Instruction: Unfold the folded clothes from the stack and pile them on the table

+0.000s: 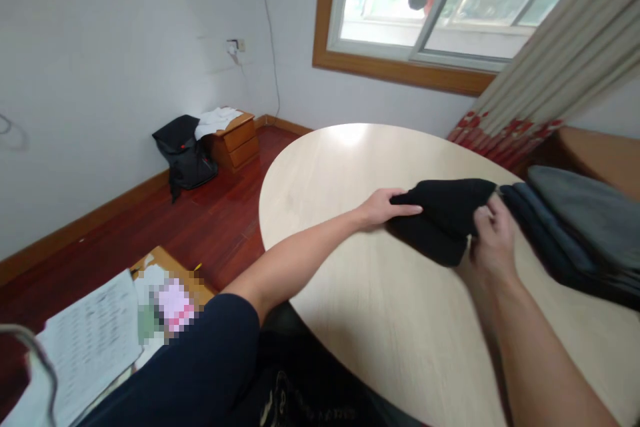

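Observation:
A black folded garment (443,213) lies across the pale round table, its exact kind hard to make out. My left hand (384,209) grips its left edge, with the thumb on top and the other fingers partly hidden by the cloth. At the opposite end, my right hand (494,233) pinches the garment's right edge between curled fingers. Just beyond the right hand sits a stack of folded dark and grey clothes (590,220).
The round table (350,160) stands below a window (425,7) and a curtain (560,60). On the floor are a black backpack (187,153) and a small drawer cabinet (240,140). Printed papers (95,333) lie at lower left.

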